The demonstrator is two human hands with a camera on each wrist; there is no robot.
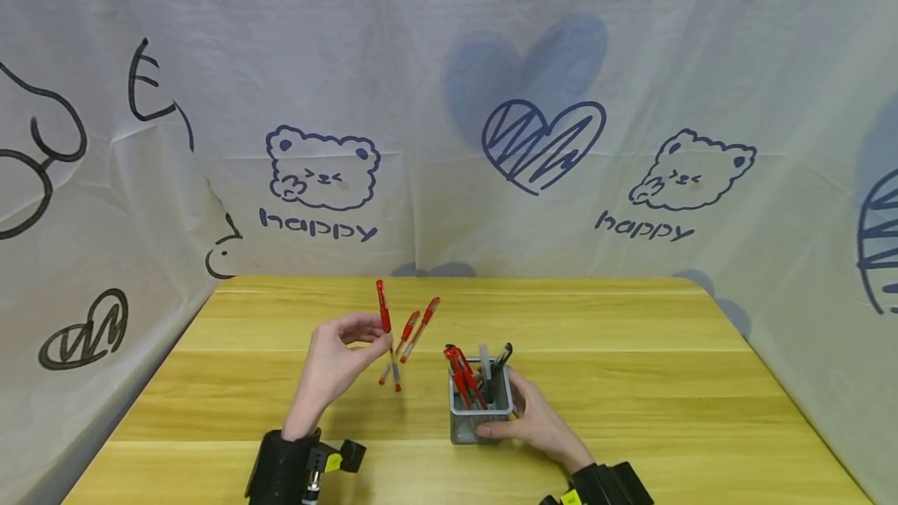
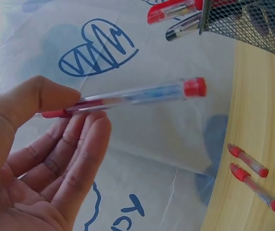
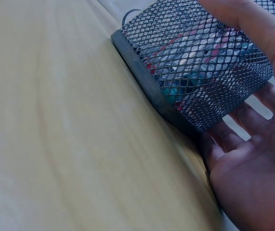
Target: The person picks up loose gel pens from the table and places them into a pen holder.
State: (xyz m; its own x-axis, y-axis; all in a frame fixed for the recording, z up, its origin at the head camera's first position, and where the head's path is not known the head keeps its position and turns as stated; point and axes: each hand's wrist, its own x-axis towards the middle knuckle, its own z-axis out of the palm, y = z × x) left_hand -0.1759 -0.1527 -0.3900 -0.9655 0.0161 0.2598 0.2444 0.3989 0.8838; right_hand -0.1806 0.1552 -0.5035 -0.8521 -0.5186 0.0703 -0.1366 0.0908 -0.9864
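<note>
A red-capped gel pen [image 1: 384, 310] stands nearly upright in my left hand [image 1: 344, 353], pinched between thumb and fingertips above the table. In the left wrist view that pen [image 2: 142, 96] points its red end toward the mesh pen holder [image 2: 250, 24]. My right hand [image 1: 536, 419] grips the square mesh pen holder [image 1: 480, 427] at its right side, thumb across the front and fingers behind. Inside the holder lean red pens [image 1: 463, 376] and some dark and clear-bodied ones. Through the mesh in the right wrist view, the pens' lower ends [image 3: 176, 89] show, partly blurred.
Two more red pens, one [image 1: 426, 318] longer in view and one [image 1: 409, 327] partly behind the held pen, lie on the wooden table [image 1: 631, 365] beyond my left hand. A printed cloth [image 1: 435, 201] hangs along the table's back edge and left side.
</note>
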